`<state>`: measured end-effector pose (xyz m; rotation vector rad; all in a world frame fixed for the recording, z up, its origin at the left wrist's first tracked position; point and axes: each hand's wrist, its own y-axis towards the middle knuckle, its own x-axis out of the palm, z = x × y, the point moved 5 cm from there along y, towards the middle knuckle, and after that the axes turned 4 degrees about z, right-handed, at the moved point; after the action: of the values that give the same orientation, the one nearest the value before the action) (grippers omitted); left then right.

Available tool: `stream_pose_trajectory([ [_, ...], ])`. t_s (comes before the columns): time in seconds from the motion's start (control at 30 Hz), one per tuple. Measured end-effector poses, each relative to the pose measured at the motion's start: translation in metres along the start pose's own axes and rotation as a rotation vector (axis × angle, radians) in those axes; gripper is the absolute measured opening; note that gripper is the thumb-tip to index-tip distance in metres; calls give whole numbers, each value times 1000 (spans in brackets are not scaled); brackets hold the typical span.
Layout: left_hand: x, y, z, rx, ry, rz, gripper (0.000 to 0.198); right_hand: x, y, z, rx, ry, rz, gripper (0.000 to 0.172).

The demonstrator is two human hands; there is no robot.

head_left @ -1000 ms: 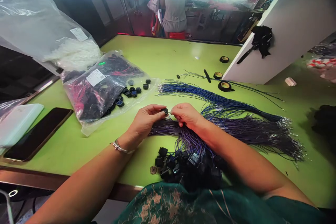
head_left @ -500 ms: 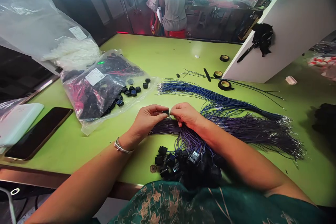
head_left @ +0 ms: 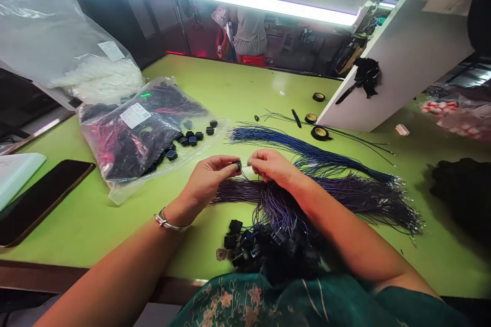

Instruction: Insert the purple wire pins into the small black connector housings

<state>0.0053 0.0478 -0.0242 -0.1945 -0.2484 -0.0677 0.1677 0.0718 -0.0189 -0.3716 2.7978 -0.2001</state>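
Observation:
Between thumb and fingers, my left hand [head_left: 209, 178] pinches a small black connector housing [head_left: 238, 165]. Just to its right, my right hand [head_left: 271, 166] is closed on a thin wire [head_left: 246, 166] that runs to the housing. Whether the wire's tip is seated inside cannot be seen. Under both hands lies a bundle of dark purple wires [head_left: 241, 190]. A bundle of blue wires [head_left: 268, 135] stretches out behind it. Close to my body is a heap of black connectors [head_left: 268, 245] with wires attached.
A clear bag of black connectors [head_left: 153, 127] lies at left, with loose ones at its mouth. A phone [head_left: 42, 199] is near the left edge. Tape rolls [head_left: 319, 133] and a dark slim tool [head_left: 296, 118] lie by a white panel [head_left: 399, 61]. A person sits beyond the table.
The gap between my hands has widened slightly, so a stretch of wire now shows between the connector housing and my right fingers. The camera view has tilted and shifted.

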Motion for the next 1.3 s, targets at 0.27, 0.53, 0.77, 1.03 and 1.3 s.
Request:
stream_pose_trajectory([
  [0.27,2,-2,-7,-140,-186,-18,30,-40,58,2,-80,-985,285,13],
  [0.53,3,-4,-8,-155,-193,-87,24,-21,54,-14,-194,-1069,235,17],
  [0.77,8,-7,-13,-169,-119,-177,29,15,35,-47,-285,-688,83,10],
  [1.03,8,-8,-12,-140,-120,-191,29,30,28,-61,-206,-327,93,10],
  [1.3,1,-1,-11,-148,-251,-87,23,-1,-6,-26,-204,-234,137,18],
])
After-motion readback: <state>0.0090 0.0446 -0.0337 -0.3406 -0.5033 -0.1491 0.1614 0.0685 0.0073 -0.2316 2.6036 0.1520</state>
